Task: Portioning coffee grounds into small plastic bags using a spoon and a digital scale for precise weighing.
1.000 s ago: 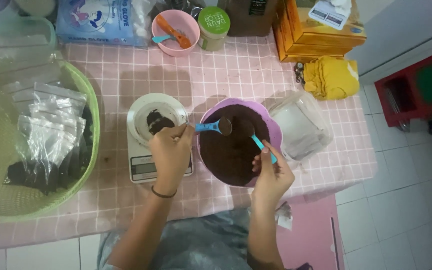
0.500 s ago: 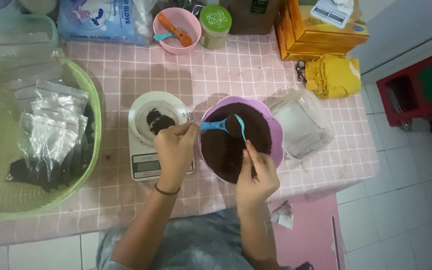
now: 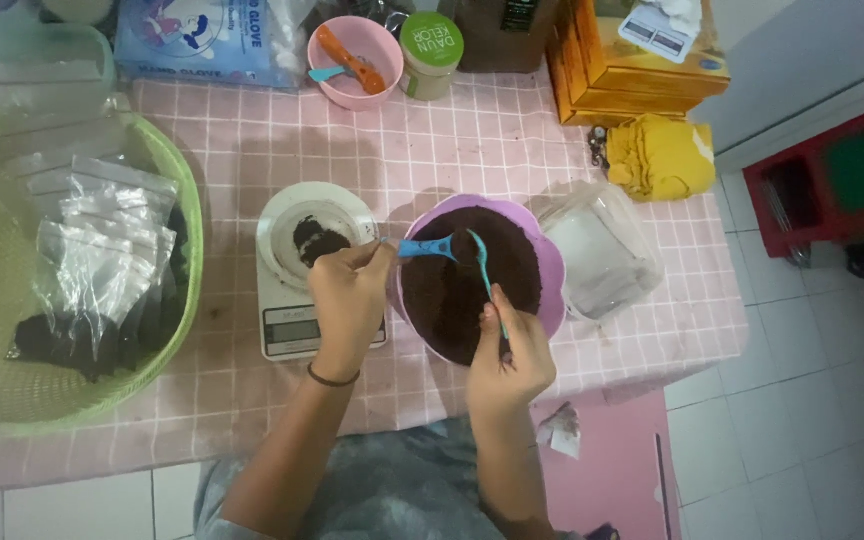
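A purple bowl (image 3: 549, 262) of dark brown powder (image 3: 449, 305) sits on the pink checked table. My left hand (image 3: 349, 303) holds a blue spoon (image 3: 429, 247) by its handle, its scoop over the powder. My right hand (image 3: 510, 355) grips a second, thinner blue spoon (image 3: 484, 277) that reaches into the bowl and meets the first spoon. To the left of the bowl, a white kitchen scale (image 3: 292, 322) carries a white dish (image 3: 317, 217) with a small dark heap of powder in it.
A large green basket (image 3: 180, 258) with clear plastic bags and dark filled packets stands at the left. A clear lidded container (image 3: 602, 250) lies right of the bowl. At the back are a pink bowl (image 3: 356, 45), a green-lidded jar (image 3: 430, 42), yellow cartons (image 3: 632, 70) and a yellow cloth (image 3: 660, 155).
My right hand has moved left and up over the bowl, bringing its spoon against the left hand's spoon. My left hand stays beside the scale.
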